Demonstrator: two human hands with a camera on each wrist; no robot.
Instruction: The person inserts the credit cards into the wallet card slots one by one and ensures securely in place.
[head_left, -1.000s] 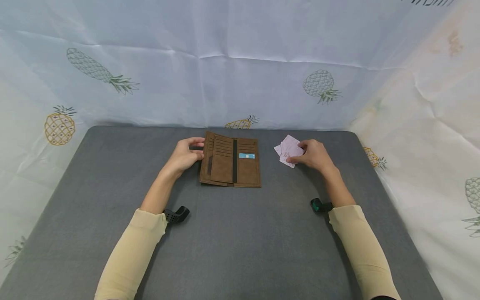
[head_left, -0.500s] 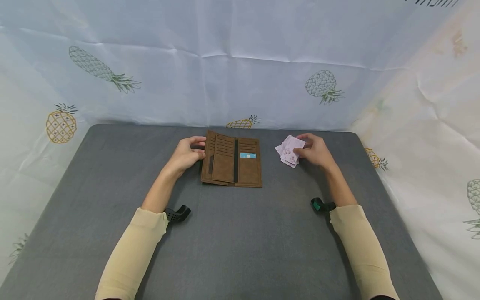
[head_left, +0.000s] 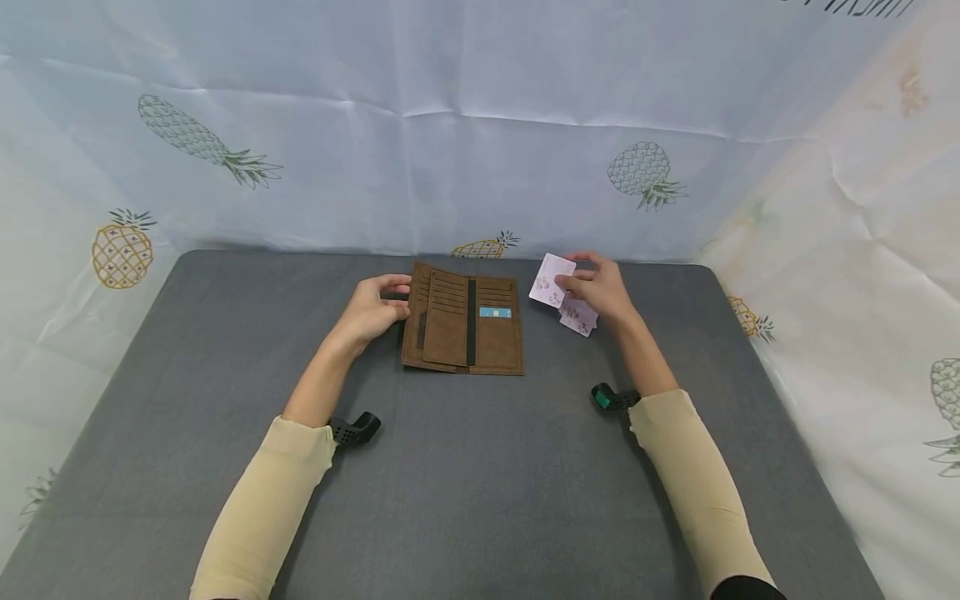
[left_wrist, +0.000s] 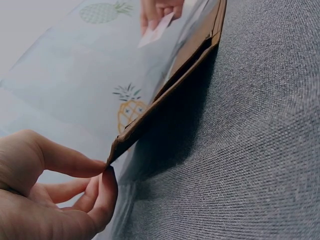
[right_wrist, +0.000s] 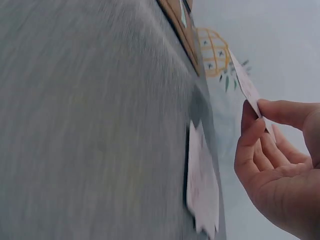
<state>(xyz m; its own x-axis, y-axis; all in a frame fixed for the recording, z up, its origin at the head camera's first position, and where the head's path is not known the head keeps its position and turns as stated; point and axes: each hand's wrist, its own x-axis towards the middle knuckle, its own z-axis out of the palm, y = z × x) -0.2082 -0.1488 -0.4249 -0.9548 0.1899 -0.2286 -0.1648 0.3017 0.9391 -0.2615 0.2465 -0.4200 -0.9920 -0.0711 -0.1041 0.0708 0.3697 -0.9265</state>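
A brown wallet (head_left: pixel 497 343) lies spread open on the grey table, a blue card (head_left: pixel 495 312) showing in one of its right-hand slots. My left hand (head_left: pixel 370 310) pinches the wallet's left edge between thumb and fingers, and the left wrist view shows that edge raised off the cloth. Between thumb and fingers my right hand (head_left: pixel 600 287) holds a pale pink card (head_left: pixel 550 280) above the table, right of the wallet. Below that hand lie more pink cards (head_left: pixel 579 318), overlapping and partly hidden; the right wrist view shows them blurred.
The grey table (head_left: pixel 480 483) extends in front of the wallet and to both sides. White curtain fabric (head_left: pixel 420 183) with pineapple prints hangs behind and beside it. Each wrist wears a black camera mount (head_left: pixel 356 428).
My right hand has lifted one pink card from the pile and moved left with it toward the wallet. The left hand and the wallet have stayed in place.
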